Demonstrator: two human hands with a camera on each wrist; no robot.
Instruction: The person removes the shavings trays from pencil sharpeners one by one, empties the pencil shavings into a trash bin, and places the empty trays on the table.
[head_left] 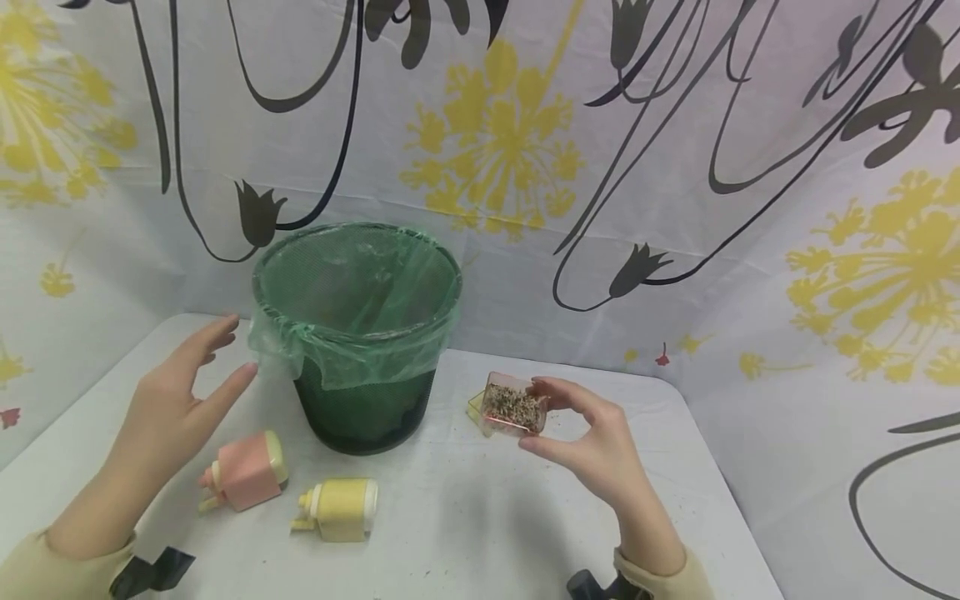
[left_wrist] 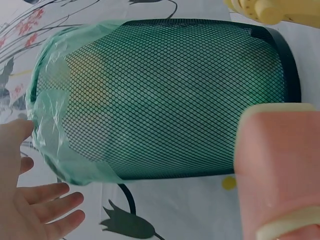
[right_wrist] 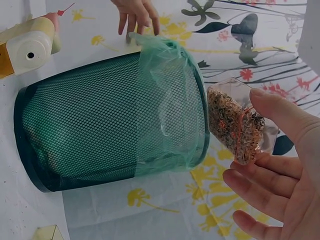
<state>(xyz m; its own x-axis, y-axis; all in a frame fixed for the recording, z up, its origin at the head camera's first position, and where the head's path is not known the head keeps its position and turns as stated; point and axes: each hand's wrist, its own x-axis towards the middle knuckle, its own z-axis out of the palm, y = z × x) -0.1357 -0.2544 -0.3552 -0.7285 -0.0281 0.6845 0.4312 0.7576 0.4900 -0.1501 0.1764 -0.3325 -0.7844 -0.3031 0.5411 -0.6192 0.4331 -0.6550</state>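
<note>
In the head view my right hand (head_left: 588,437) pinches a small clear container (head_left: 513,405) of pencil shavings between thumb and fingers, raised over the table right of the bin. The right wrist view has the container (right_wrist: 235,122) tilted near the bin's rim, shavings gathered at one side. My left hand (head_left: 176,396) is at the bin's left, fingers extended and holding nothing. Between the hands stands a dark mesh wastebasket (head_left: 367,412) with a green plastic liner (head_left: 375,358) folded over its rim.
A pink pencil sharpener with a crank (head_left: 247,471) and a yellow one (head_left: 343,508) sit on the white table (head_left: 450,542) at front left. Behind the held container lies a yellowish clear box (head_left: 476,407). Patterned fabric (head_left: 517,308) hangs behind the table.
</note>
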